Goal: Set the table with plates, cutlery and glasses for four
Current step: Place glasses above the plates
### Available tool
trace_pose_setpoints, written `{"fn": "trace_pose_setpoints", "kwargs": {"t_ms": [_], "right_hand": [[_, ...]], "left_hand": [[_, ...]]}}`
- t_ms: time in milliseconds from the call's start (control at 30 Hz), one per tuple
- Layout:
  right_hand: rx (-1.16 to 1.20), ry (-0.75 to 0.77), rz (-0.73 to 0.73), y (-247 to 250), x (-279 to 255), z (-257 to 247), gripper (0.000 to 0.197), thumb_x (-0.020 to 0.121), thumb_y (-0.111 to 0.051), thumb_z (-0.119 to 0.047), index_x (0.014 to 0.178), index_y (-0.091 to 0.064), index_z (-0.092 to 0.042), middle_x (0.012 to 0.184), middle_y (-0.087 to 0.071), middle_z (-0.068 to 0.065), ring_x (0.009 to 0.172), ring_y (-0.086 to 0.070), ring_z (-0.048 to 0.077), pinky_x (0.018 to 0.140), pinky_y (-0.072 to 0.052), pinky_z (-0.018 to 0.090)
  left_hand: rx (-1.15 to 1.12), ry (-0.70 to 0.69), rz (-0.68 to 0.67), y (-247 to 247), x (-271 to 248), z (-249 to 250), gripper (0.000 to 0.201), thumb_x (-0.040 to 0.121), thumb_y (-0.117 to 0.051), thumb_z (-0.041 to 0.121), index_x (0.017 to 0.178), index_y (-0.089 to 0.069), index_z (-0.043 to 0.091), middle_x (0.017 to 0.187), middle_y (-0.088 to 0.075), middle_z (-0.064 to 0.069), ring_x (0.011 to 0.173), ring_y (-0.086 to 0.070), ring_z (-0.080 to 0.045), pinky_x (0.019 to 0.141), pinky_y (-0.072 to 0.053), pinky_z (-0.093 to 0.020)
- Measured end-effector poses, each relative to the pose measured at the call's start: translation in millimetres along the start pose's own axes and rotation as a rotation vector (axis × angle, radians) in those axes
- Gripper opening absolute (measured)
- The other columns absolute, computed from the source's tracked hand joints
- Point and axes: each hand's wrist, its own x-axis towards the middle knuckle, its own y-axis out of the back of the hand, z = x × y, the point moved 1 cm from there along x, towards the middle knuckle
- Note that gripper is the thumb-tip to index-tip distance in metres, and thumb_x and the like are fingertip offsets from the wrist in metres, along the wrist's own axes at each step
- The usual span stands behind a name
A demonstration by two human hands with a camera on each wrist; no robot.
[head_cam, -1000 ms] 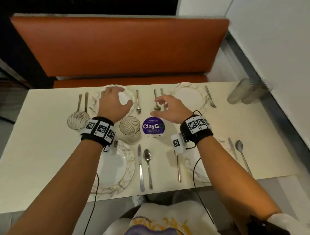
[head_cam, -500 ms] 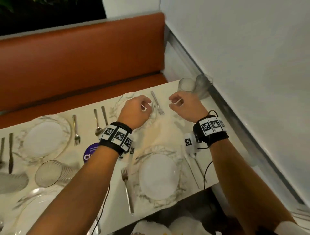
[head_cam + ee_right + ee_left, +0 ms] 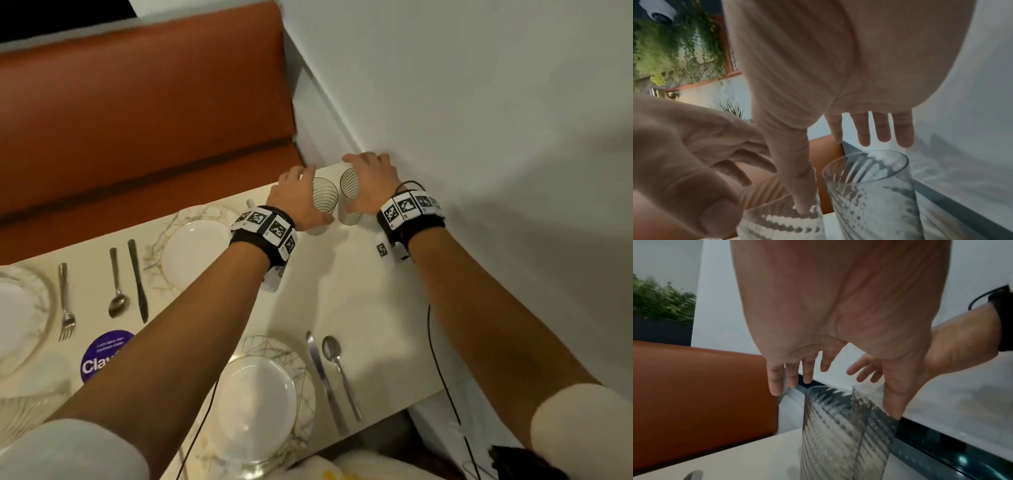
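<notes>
Glasses at the table's far corner by the wall, upright and side by side: left ribbed glass [image 3: 323, 209] directly under the left hand [image 3: 296, 202], right ribbed glass [image 3: 349, 198] under the right hand [image 3: 371, 181]. Fingers of both spread, not yet closed round either; each hand nearest its own glass.

A restaurant booth: an orange padded seat [image 3: 144, 113] behind a laid bench [image 3: 363, 294], with hanging plants [image 3: 678, 48] beyond.
</notes>
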Motion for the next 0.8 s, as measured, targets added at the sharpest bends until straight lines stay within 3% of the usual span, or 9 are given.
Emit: {"fn": "trace_pose_setpoints", "kwargs": {"t_ms": [100, 167, 300, 400, 533, 633, 800], "right_hand": [[-0.045, 0.003, -0.056, -7, 11, 2, 0.107, 0.066, -0.084, -0.042, 0.155, -0.026, -0.026, 0.154, -0.036, 0.008, 0.136, -0.032, 0.037, 0.107, -0.036, 0.048], [-0.047, -0.010, -0.092, -10, 14, 3, 0.105, 0.068, -0.083, -0.042, 0.155, -0.026, -0.026, 0.154, -0.035, 0.008, 0.135, -0.033, 0.037, 0.108, -0.037, 0.049], [-0.002, -0.028, -0.078, -14, 16, 4, 0.081, 0.078, -0.077, -0.029, 0.148, -0.036, -0.023, 0.146, -0.040, 0.011, 0.132, -0.035, 0.038, 0.106, -0.039, 0.050], [0.017, -0.039, -0.048, -13, 10, 1, 0.075, 0.076, -0.078, -0.028, 0.142, -0.042, -0.023, 0.140, -0.042, 0.012, 0.129, -0.038, 0.037, 0.104, -0.043, 0.050], [0.057, -0.040, -0.006, -11, -8, -11, 0.079, 0.073, -0.080, -0.031, 0.142, -0.041, -0.022, 0.139, -0.042, 0.013, 0.127, -0.038, 0.036, 0.100, -0.045, 0.049], [0.069, -0.007, 0.017, -11, -30, -31, 0.080, 0.075, -0.079, -0.033, 0.144, -0.040, -0.022, 0.141, -0.041, 0.014, 0.130, -0.036, 0.037, 0.103, -0.040, 0.047], [0.112, 0.088, 0.020, -25, -67, -87, 0.079, 0.076, -0.077, -0.035, 0.144, -0.039, -0.023, 0.138, -0.042, 0.010, 0.127, -0.036, 0.034, 0.100, -0.041, 0.046]], "left_hand": [[0.010, 0.027, -0.056, -14, 14, 1, 0.122, 0.073, -0.086, 0.053, 0.164, -0.012, 0.021, 0.167, -0.024, -0.010, 0.151, -0.027, -0.034, 0.119, -0.034, -0.054], [-0.020, 0.043, -0.063, -21, 17, -1, 0.116, 0.078, -0.084, 0.048, 0.165, -0.010, 0.023, 0.167, -0.025, -0.008, 0.149, -0.033, -0.034, 0.116, -0.038, -0.054], [-0.149, 0.066, 0.006, -26, 12, -5, 0.102, 0.083, -0.082, 0.034, 0.163, -0.020, 0.018, 0.161, -0.033, -0.009, 0.141, -0.045, -0.034, 0.110, -0.046, -0.049], [-0.231, 0.086, 0.053, -25, 2, -12, 0.099, 0.079, -0.085, 0.034, 0.159, -0.029, 0.019, 0.153, -0.038, -0.009, 0.137, -0.048, -0.032, 0.108, -0.047, -0.049], [-0.404, 0.174, 0.159, -18, -26, -31, 0.094, 0.072, -0.088, 0.038, 0.150, -0.037, 0.024, 0.144, -0.039, -0.005, 0.133, -0.047, -0.027, 0.109, -0.047, -0.048], [-0.512, 0.246, 0.234, -7, -57, -52, 0.090, 0.070, -0.089, 0.035, 0.145, -0.039, 0.026, 0.140, -0.037, -0.005, 0.129, -0.045, -0.025, 0.109, -0.047, -0.046], [-0.611, 0.339, 0.269, 4, -118, -99, 0.087, 0.074, -0.088, 0.035, 0.144, -0.037, 0.024, 0.138, -0.036, -0.005, 0.122, -0.051, -0.025, 0.105, -0.050, -0.044]]}}
